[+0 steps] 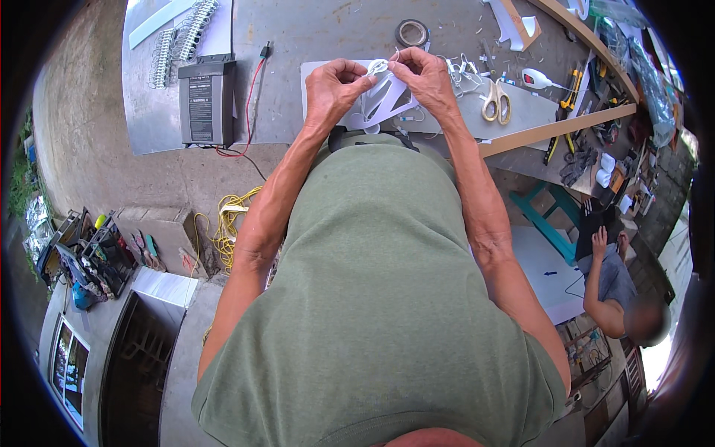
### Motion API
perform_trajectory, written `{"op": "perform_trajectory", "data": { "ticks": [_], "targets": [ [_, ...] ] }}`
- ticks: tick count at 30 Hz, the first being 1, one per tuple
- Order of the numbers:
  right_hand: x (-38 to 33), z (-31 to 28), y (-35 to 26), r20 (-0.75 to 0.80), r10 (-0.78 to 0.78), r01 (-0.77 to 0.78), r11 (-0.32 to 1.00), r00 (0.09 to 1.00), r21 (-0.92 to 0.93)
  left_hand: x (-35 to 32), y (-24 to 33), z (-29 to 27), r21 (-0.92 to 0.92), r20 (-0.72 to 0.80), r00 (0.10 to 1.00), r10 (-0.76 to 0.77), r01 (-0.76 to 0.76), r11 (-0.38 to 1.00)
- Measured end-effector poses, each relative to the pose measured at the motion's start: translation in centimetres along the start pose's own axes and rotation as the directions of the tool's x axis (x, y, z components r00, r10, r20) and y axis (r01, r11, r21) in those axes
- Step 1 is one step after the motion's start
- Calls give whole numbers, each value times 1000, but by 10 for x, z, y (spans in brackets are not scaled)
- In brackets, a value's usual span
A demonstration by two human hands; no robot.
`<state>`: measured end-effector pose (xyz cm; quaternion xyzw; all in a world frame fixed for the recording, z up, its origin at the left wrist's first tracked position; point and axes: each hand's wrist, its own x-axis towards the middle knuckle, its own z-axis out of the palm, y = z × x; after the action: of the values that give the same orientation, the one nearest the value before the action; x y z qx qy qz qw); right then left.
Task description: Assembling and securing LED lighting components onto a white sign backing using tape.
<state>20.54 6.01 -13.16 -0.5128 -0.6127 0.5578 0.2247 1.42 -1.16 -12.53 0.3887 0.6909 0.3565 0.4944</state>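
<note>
Both my hands meet over the near edge of the metal worktable (298,30). A small bundle of thin white wire (378,67) is between them. My left hand (332,88) pinches the bundle's left side with thumb and fingers. On the other side my right hand (423,77) grips the wire, and a short end sticks up by its fingertips. Just below the hands lies a white cut-out shape (387,108) with slanted arms, partly covered by the wire and fingers. It rests on a pale sheet (309,72).
Right of my hands are scissors (497,98), loose white wires (463,77) and a wooden strip (558,130). A black tape roll (400,34) sits beyond them. At left stands a dark battery (208,104) with a red lead (253,82). Another person (611,287) sits near a green stool (547,223).
</note>
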Motion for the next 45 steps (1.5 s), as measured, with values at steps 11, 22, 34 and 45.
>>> {"op": "perform_trajectory", "data": {
  "ticks": [11,22,34,45],
  "targets": [
    [-1,0,-3,-8,-33,33,999,999,-2,0,3,0,-20,-9,1000,-12,12,1000],
    [0,-2,-4,-3,-19,19,999,1000,-37,-3,7,3,18,-50,999,0,1,1000],
    [0,-4,-3,-4,-16,16,1000,1000,-2,-3,8,5,32,-75,997,10,-8,999],
    [0,-6,-2,34,-15,13,999,999,45,-4,10,6,36,-99,995,12,-9,999]
  ]
}}
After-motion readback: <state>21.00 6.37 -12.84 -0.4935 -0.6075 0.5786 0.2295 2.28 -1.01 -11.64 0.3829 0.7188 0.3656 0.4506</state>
